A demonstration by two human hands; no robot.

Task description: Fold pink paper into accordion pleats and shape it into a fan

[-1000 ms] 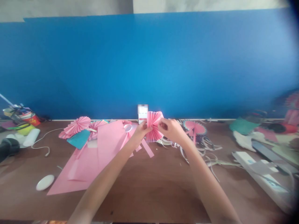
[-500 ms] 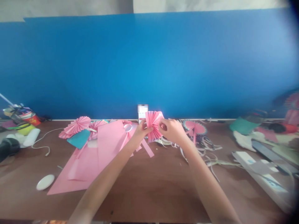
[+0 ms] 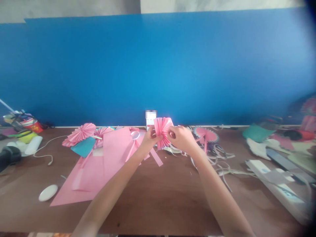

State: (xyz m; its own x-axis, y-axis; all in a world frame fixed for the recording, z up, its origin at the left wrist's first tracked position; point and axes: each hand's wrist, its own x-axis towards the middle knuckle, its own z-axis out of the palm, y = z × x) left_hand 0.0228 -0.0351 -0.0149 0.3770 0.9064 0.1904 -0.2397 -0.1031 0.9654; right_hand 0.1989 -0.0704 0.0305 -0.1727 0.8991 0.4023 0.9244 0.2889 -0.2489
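Observation:
A pleated pink paper fan (image 3: 163,126) is held up between my two hands, its folds spread above and below a pinched middle. My left hand (image 3: 150,140) grips its left side, the thumb lying across the folds. On the right side, my right hand (image 3: 181,135) is closed with its fingertips at the fan's middle; the exact pinch is partly hidden by the fingers. Under my left forearm lie sheets of pink paper (image 3: 116,144). A narrow pink strip (image 3: 156,157) rests on the table just below the hands.
Pink folded fans (image 3: 82,131) and a teal piece (image 3: 84,146) lie at left, near a white oval object (image 3: 48,193). Another fan (image 3: 206,135) and tangled white strips (image 3: 222,153) are at right, before a power strip (image 3: 274,181). A phone (image 3: 150,118) leans against the blue partition (image 3: 148,65).
Almost nothing differs. My right hand's fingers have shifted very slightly at the fan's middle; my left hand keeps its place.

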